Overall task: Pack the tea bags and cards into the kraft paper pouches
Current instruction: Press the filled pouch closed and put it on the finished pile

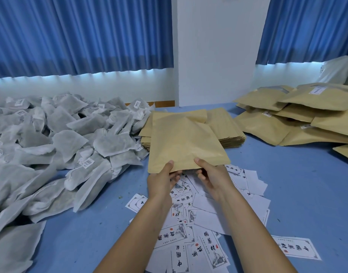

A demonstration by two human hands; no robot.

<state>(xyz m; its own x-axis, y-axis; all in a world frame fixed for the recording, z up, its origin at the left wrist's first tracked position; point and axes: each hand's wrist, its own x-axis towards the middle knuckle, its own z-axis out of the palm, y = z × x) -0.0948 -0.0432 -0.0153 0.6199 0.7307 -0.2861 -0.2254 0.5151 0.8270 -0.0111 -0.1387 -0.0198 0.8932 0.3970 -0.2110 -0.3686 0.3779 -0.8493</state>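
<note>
Matt kraft paper pouch (183,138), gauzy cloth tea bags (57,142), smooth paper cards (208,233)

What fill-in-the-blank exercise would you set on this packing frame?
The tea bags are heaped to the ____ of the held kraft pouch. The cards lie scattered on the ____ table. The left hand and right hand grip the pouch, while labelled pouches pile up at the far ____.
Missing words: left; blue; right.
</note>
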